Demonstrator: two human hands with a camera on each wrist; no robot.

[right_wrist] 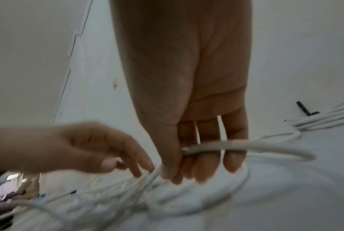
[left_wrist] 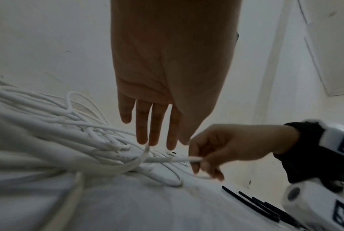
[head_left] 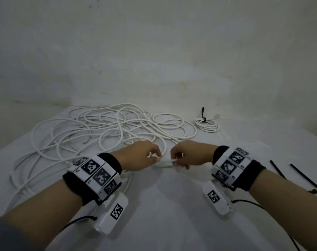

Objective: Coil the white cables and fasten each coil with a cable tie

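A loose tangle of white cables (head_left: 103,131) spreads over the white table (head_left: 172,211), mostly left of centre. My hands meet at its near edge. My left hand (head_left: 151,156) pinches a strand with its fingertips (left_wrist: 147,143). My right hand (head_left: 177,159) grips the end of one white cable (head_left: 165,163), which lies across its fingers (right_wrist: 232,162) under the thumb. That cable (right_wrist: 246,146) curves off to the right; the stretch between the hands (left_wrist: 167,159) is short. At the back right lies a finished coil (head_left: 207,125) bound by a black cable tie (head_left: 203,115).
Loose black cable ties (head_left: 278,168) lie on the table right of my right wrist, several of them in the left wrist view (left_wrist: 256,206). A pale wall stands behind the table. Bare tabletop lies in front, between my forearms.
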